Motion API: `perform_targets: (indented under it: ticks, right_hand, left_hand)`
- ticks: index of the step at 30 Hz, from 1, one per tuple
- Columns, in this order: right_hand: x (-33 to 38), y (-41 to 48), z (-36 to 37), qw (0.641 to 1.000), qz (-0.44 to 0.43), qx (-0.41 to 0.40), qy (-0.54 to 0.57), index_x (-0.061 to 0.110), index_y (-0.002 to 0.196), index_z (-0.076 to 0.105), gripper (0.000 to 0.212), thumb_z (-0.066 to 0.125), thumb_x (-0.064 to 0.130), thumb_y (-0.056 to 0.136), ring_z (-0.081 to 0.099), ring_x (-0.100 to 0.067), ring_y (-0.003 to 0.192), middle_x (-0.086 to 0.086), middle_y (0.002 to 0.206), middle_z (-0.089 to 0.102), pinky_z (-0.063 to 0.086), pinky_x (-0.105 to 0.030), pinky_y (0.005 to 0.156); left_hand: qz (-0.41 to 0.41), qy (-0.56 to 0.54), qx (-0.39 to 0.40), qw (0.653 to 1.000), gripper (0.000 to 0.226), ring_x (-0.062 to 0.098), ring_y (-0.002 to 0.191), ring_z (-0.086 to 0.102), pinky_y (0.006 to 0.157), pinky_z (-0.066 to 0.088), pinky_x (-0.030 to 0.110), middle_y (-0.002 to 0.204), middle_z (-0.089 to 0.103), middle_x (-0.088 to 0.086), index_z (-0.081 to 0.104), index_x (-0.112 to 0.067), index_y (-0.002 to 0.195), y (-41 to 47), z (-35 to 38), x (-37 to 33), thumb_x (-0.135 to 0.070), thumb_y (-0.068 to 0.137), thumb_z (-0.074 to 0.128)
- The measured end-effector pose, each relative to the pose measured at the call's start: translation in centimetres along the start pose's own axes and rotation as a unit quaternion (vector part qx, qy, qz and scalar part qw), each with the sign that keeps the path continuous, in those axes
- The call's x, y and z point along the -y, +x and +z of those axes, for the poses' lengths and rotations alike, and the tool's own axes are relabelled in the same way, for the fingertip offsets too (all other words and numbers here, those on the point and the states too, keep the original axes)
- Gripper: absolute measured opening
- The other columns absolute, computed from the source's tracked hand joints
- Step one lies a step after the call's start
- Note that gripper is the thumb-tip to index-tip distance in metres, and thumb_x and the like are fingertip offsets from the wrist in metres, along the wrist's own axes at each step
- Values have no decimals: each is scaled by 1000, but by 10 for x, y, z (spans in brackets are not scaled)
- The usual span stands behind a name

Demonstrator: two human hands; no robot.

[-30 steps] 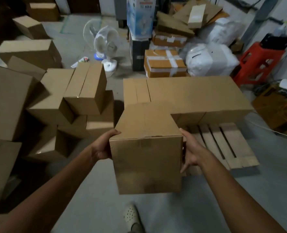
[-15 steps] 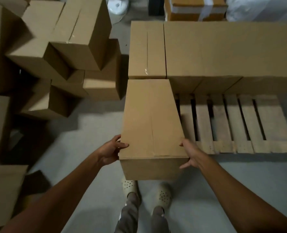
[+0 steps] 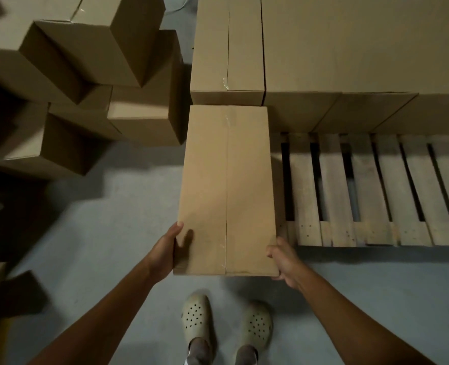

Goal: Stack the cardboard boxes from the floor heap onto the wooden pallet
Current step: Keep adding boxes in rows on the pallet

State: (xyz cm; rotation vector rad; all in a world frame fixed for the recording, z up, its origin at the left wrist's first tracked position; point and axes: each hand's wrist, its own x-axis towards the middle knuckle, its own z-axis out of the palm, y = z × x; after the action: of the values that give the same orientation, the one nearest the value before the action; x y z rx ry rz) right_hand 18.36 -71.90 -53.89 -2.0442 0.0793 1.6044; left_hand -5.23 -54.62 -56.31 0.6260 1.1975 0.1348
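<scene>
Done: a back row of cardboard boxes sits on the wooden pallet.
Now: left hand and right hand grip a long box at the pallet's left edge.
Left: the floor heap; bare front slats.

The cardboard box, a second ago held up short of the wooden pallet with its front face showing, now sits low over the pallet's left end, far end against the stacked box behind. The left hand and right hand have slid to its near corners. Both clogs are now in view.
</scene>
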Motion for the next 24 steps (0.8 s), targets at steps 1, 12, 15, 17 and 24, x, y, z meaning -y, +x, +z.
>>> perform_targets:
  ticks: [1,12,15,17,24]
  right_hand:
    - [0,5,1,1000,-8,-1,2,17,120,47,23,43,11,99,54,-30,104,-12,116,55,49,-56,94]
    - [15,57,2,990,-83,-67,-89,9,113,50,25,37,-3,95,55,-33,108,-14,112,58,47,-43,96]
    - [16,64,1,990,-91,-62,-89,10,123,51,32,37,-1,96,56,-28,109,-9,116,59,48,-47,102]
    - [16,67,1,990,-94,-57,-84,12,130,51,38,38,0,96,57,-26,111,-8,120,60,48,-48,104]
    - [23,74,3,991,-98,-71,-63,18,114,56,32,41,-3,95,60,-25,106,-6,113,64,51,-48,102]
  left_hand:
    - [0,7,4,1000,43,16,118,60,109,43,42,138,61,-1,52,-23,140,7,-2,0,-44,103,43]
    - [36,66,-3,997,68,28,134,48,116,32,57,147,50,4,35,-25,153,44,4,-13,-65,99,30]
    - [43,77,3,996,72,29,134,48,116,31,59,147,51,3,35,-28,153,47,5,-14,-70,95,30]
    - [45,81,5,996,72,29,134,48,117,30,59,147,50,3,34,-27,153,49,5,-16,-70,95,29]
    - [42,90,13,995,75,28,135,45,117,29,55,150,46,3,29,-26,156,55,7,-23,-70,95,25]
